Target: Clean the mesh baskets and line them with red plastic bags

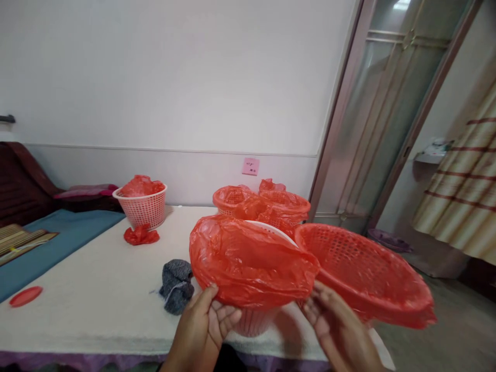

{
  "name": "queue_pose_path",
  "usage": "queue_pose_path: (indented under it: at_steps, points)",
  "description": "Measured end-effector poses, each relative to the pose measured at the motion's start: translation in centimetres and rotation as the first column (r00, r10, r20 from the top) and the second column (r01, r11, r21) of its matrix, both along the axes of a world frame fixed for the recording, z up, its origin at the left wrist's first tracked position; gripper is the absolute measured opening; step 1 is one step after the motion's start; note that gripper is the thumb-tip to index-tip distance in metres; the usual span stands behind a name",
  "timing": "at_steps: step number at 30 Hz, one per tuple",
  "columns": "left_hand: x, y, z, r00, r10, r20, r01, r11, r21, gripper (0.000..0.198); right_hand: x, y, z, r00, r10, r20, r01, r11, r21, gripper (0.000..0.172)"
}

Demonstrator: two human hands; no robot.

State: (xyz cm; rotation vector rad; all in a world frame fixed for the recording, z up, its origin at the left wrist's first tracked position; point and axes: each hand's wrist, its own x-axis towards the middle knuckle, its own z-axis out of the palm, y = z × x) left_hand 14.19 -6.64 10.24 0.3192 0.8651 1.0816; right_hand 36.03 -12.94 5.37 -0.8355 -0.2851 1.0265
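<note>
A white mesh basket (256, 323) stands near the table's front edge, with a red plastic bag (248, 263) stretched over its top. My left hand (207, 323) grips the bag's lower left edge, thumb on top. My right hand (335, 325) holds the bag's lower right edge with fingers spread. Just right of it sits another basket lined with a red bag (364, 274), tilted toward me.
Two more red-lined baskets (267, 204) stand behind. A white basket with a red bag inside (142, 204) and a crumpled red bag (141, 235) lie at the back left. A grey cloth (176, 284) and a red lid (25, 296) rest on the white table (93, 289).
</note>
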Motion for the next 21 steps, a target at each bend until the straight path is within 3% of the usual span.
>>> queue_pose_path:
  at_steps: [3,7,10,12,16,21]
  points:
    - [0.6,-0.7,-0.2,0.994,-0.092,-0.065,0.093,0.996,0.015,0.003,-4.3,-1.3,-2.2,0.959,0.282,-0.023,-0.281,0.959,0.024,0.015]
    - [0.8,-1.3,-1.1,0.983,-0.181,0.011,0.180,0.983,0.047,0.013,-8.3,-0.8,-1.0,0.904,0.427,-0.005,-0.416,0.885,0.208,0.034]
    - [0.5,-1.7,-1.8,0.967,-0.234,0.098,0.231,0.972,0.035,0.027,-8.7,0.2,0.9,0.916,0.395,-0.073,-0.347,0.870,0.349,0.038]
    - [0.2,-1.9,-2.1,0.948,-0.281,0.153,0.286,0.958,-0.012,0.032,-8.2,0.6,1.8,0.928,0.336,-0.160,-0.259,0.892,0.372,0.044]
    - [-0.7,-2.2,-2.8,0.965,-0.216,0.150,0.237,0.962,-0.137,0.026,-6.4,0.6,2.8,0.918,0.145,-0.369,-0.068,0.974,0.215,0.053]
    - [-2.3,-2.4,-4.0,0.978,-0.160,0.130,0.171,0.982,-0.076,0.029,-3.3,-0.4,3.1,0.842,0.047,-0.537,-0.046,0.999,0.014,0.028]
